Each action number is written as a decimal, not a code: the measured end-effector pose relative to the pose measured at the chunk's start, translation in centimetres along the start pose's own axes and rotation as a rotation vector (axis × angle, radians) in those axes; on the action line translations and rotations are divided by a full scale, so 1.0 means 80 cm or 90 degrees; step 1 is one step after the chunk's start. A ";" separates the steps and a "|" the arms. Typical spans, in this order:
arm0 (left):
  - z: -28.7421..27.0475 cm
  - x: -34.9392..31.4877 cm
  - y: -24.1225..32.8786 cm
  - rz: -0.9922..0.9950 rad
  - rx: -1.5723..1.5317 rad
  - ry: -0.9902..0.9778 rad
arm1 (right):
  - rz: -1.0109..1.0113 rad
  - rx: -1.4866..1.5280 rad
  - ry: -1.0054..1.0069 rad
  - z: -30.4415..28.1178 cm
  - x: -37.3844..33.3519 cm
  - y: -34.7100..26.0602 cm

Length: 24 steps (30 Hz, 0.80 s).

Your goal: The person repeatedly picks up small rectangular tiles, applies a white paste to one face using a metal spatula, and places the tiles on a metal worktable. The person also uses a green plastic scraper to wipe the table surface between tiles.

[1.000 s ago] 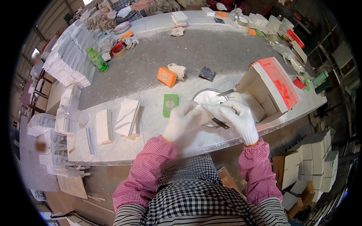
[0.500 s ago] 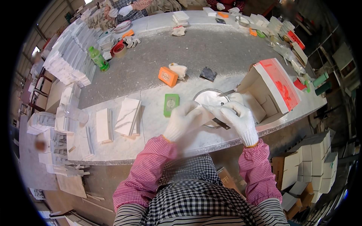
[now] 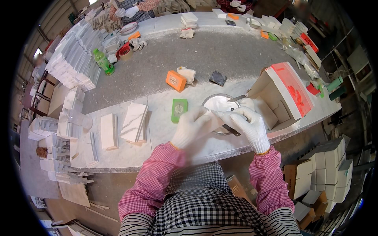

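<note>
Both my hands wear white knitted gloves and meet in front of a round metal bowl of white paste. The fingers of my left hand are closed in a pinch, smeared a little by motion; what they hold is pale and unclear. My right hand is closed too, its fingertips close to the left ones, its contents hidden. Below its fingers a dark flat metal strip sticks out over the bowl's near rim; I cannot tell whether I hold it. A spatula rests on the far rim.
Beside the bowl stands an open cardboard box. A green block, an orange block and a dark pad lie nearby. White marble tiles sit at left, near tall tile stacks and a green bottle. Other people work across the table.
My hands stay almost in place, with only slight finger movement. At the far side, another person's gloved hands have shifted a little.
</note>
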<state>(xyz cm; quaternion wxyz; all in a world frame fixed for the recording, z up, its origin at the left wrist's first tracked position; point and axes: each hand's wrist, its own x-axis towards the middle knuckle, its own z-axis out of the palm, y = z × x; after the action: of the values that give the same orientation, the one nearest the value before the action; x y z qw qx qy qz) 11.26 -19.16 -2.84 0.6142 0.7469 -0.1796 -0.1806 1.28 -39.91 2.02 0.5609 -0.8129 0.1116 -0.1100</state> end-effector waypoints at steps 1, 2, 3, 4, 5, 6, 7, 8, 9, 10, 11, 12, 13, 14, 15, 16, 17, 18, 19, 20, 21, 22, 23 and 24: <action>0.000 0.000 0.000 -0.001 -0.003 -0.002 | 0.002 0.000 -0.002 -0.001 0.000 -0.001; 0.000 0.001 -0.002 0.002 -0.005 -0.002 | 0.004 0.000 -0.004 -0.001 0.000 -0.002; 0.000 0.001 -0.004 0.004 -0.007 -0.002 | 0.005 -0.004 -0.003 -0.001 0.000 -0.002; 0.000 0.001 -0.005 0.006 -0.010 -0.002 | 0.005 -0.008 -0.002 0.000 0.000 -0.001; 0.000 0.001 -0.004 0.007 -0.007 -0.001 | 0.006 -0.013 0.000 0.000 0.000 0.000; 0.000 0.001 -0.003 0.007 -0.004 -0.001 | 0.001 -0.015 0.001 0.000 0.000 -0.001; 0.000 0.001 -0.002 0.008 -0.001 0.000 | -0.003 -0.018 0.002 -0.001 -0.001 -0.003; 0.000 0.000 -0.001 0.004 -0.002 -0.001 | -0.008 -0.021 0.003 -0.001 -0.001 -0.003; -0.001 -0.001 0.002 0.000 -0.003 -0.003 | -0.007 -0.018 0.003 -0.001 -0.001 -0.002; -0.001 -0.001 0.003 -0.004 -0.003 -0.004 | -0.006 -0.015 0.003 -0.001 0.000 -0.001; -0.001 -0.001 0.001 -0.003 -0.002 -0.002 | -0.006 -0.012 0.003 -0.001 0.000 0.000; -0.001 0.000 -0.001 -0.003 -0.001 0.001 | 0.007 -0.007 0.003 -0.002 0.000 0.000; 0.000 0.001 -0.003 -0.002 0.000 0.003 | 0.020 -0.002 0.002 -0.003 0.000 -0.001; 0.000 0.001 -0.004 0.001 0.006 0.003 | 0.033 0.002 0.003 -0.003 0.000 -0.001; 0.000 0.002 -0.005 0.004 0.011 0.004 | 0.044 0.024 0.018 -0.002 0.001 -0.002; 0.000 0.003 -0.006 0.008 0.016 0.004 | 0.055 0.046 0.032 0.000 0.001 -0.002; 0.000 0.003 -0.009 0.015 0.016 0.005 | 0.064 0.069 0.046 0.001 0.002 -0.002; 0.000 0.003 -0.012 0.023 0.016 0.007 | 0.052 0.075 0.052 0.002 0.003 0.001; -0.001 0.003 -0.013 0.031 0.016 0.009 | 0.039 0.080 0.058 0.003 0.006 0.005; 0.000 0.003 -0.012 0.031 0.015 0.009 | 0.028 0.086 0.066 0.003 0.009 0.010; 0.000 0.003 -0.012 0.030 0.013 0.009 | 0.024 0.089 0.069 0.005 0.013 0.014; 0.000 0.003 -0.011 0.030 0.011 0.009 | 0.021 0.092 0.073 0.008 0.018 0.018; 0.000 0.001 -0.009 0.027 0.008 0.009 | 0.019 0.095 0.075 0.011 0.022 0.019; -0.001 -0.001 -0.005 0.024 0.005 0.010 | 0.019 0.090 0.076 0.016 0.026 0.017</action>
<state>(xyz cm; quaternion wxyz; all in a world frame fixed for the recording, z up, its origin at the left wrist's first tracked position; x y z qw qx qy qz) 11.25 -19.03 -3.24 0.6159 0.7472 -0.1895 -0.1628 3.57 -39.92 0.40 0.6111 -0.7612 0.1490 -0.1578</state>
